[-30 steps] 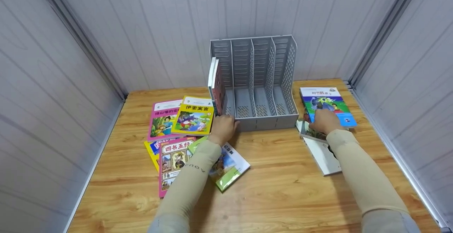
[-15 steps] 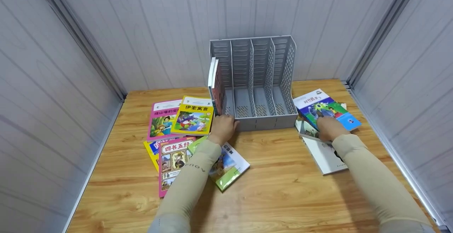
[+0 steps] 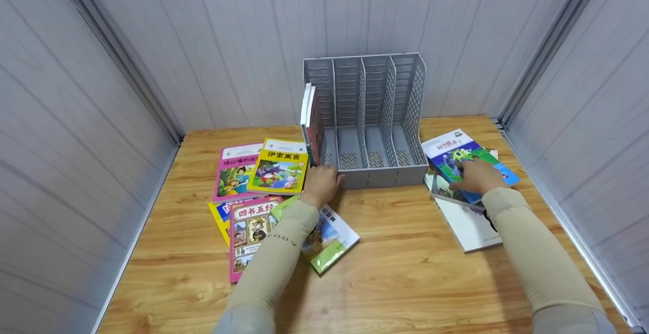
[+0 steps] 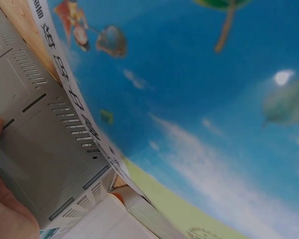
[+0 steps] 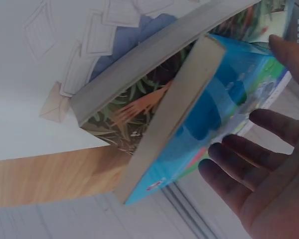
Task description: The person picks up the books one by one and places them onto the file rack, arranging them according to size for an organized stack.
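Observation:
My left hand (image 3: 322, 186) holds the front lower edge of a grey file rack (image 3: 383, 178), near its left corner; its fingertips are partly hidden. Two books (image 3: 313, 126) stand upright in the rack's leftmost slot. At the right, a blue-and-white children's book (image 3: 447, 147) lies on top of a small pile, turned at an angle. Over it is my right hand (image 3: 479, 176), and the right wrist view shows its fingers (image 5: 231, 181) spread, with the thumb apart from them. Below that book are a dark-covered book (image 5: 134, 107) and a white book (image 3: 469, 230).
Left of the rack lie a yellow book (image 3: 279, 169) and a pink book (image 3: 236, 179). Nearer, a red-pink comic-style book (image 3: 243, 240) overlaps another yellow book (image 3: 219, 222). A green-and-blue book (image 3: 329, 245) lies partly under the left forearm. Panel walls (image 3: 243, 45) enclose the wooden table (image 3: 395, 273).
The blue-and-white book has turned on its pile, its top swinging left towards the rack. My right hand has shifted slightly right and its fingers have spread. My left hand stays at the rack.

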A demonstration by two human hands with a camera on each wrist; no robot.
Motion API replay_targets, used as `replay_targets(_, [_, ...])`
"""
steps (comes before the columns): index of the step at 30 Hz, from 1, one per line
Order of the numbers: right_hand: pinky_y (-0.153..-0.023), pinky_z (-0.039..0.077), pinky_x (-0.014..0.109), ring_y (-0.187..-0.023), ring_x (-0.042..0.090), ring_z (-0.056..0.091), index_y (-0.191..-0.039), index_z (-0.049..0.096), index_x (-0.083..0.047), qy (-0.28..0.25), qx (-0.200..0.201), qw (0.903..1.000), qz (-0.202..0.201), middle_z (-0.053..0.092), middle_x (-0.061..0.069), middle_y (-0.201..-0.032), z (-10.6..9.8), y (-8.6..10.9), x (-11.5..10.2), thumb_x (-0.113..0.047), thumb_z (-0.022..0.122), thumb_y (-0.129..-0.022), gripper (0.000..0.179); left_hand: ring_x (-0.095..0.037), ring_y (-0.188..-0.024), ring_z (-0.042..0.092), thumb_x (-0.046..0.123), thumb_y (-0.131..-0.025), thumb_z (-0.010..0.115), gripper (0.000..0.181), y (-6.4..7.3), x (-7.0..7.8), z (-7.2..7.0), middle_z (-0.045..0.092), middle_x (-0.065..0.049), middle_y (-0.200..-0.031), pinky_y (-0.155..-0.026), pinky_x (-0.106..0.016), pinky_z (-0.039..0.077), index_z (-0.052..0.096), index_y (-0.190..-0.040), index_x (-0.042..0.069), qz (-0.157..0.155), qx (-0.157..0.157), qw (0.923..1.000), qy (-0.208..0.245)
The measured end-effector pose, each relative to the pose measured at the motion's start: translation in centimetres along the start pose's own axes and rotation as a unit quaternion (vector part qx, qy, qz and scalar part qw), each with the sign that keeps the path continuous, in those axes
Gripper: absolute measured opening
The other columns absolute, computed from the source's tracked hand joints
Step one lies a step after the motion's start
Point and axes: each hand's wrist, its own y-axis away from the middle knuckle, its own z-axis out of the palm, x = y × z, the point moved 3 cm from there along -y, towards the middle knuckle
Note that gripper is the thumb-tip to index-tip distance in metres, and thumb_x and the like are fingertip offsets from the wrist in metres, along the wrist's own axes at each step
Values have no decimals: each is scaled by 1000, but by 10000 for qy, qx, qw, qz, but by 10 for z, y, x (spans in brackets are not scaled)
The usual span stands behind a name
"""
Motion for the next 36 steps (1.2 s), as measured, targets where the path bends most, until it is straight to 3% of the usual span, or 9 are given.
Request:
replay_targets(5, [-111, 46, 76, -141, 64, 48, -159, 40, 14, -253, -112, 9992, 288, 44, 43, -158, 5, -4, 8, -45, 80, -96, 95, -35, -99, 78, 41, -113, 58, 42, 1, 4, 0, 82, -14, -106, -94, -49, 61, 78, -116, 4, 74, 83, 9998, 168])
replay_targets(8, [-110, 48, 74, -136, 63, 53, -154, 43, 16, -259, -89, 9993, 257, 51, 44, -151, 4, -5, 8, -40, 82, -96, 90, -34, -99, 78, 41, -113, 59, 42, 2, 6, 0, 82, -13, -106, -94, -49, 61, 78, -115, 4, 98, 141, 9997, 184])
replay_targets(15, [-89, 59, 63, -106, 49, 68, -131, 59, 13, -127, -160, 9998, 3, 68, 35, -122, 0, -6, 4, -22, 84, -91, 58, -34, -100, 78, 42, -113, 59, 42, 3, 8, 0, 82, -13, -108, -93, -48, 62, 78, -118, 4, 127, 181, 9998, 20])
replay_targets(17, [-79, 59, 55, -93, 41, 67, -125, 61, 12, 4, -254, 9997, -28, 70, 30, -111, -1, -6, 1, -16, 82, -89, 51, -34, -98, 78, 42, -113, 59, 42, 3, 9, 0, 82, -13, -107, -92, -48, 62, 78, -117, 4, 152, 219, 9996, 16])
replay_targets(20, [-66, 50, 45, -80, 30, 57, -118, 62, 10, 143, -366, 9992, -55, 69, 23, -98, -2, -6, -2, -10, 76, -88, 38, -34, -99, 78, 41, -113, 59, 42, 2, 9, 0, 82, -13, -107, -92, -48, 62, 78, -117, 4, 170, 244, 9996, 26])
replay_targets(22, [-65, 47, 44, -79, 30, 55, -125, 58, 14, 235, -368, 9990, -59, 69, 27, -101, -3, -5, -3, -8, 71, -90, 43, -33, -99, 78, 41, -113, 59, 41, 2, 8, 0, 82, -13, -108, -92, -48, 62, 78, -117, 4, 166, 218, 9996, 47])
replay_targets(26, [-71, 54, 51, -86, 36, 62, -132, 55, 17, 575, -208, 9981, -76, 68, 35, -115, -4, -6, -1, -14, 64, -94, 50, -33, -100, 78, 41, -113, 58, 42, 1, 7, 0, 82, -13, -109, -94, -48, 62, 77, -119, 5, 112, 114, 9998, 79])
replay_targets(29, [-77, 58, 58, -91, 39, 65, -128, 59, 15, 758, -10, 9971, -98, 70, 35, -117, -4, -7, 2, -16, 64, -95, 46, -34, -100, 78, 41, -113, 58, 42, 0, 5, 0, 82, -13, -109, -94, -49, 61, 78, -118, 5, 86, 114, 9999, 72])
replay_targets(36, [-87, 60, 68, -109, 55, 69, -149, 52, 13, 887, 498, 9947, -175, 67, 39, -131, -5, -4, 9, -9, 64, -97, 58, -34, -101, 77, 42, -113, 58, 43, 0, 0, 1, 82, -14, -109, -96, -49, 61, 78, -118, 4, -10, 104, 9999, 129])
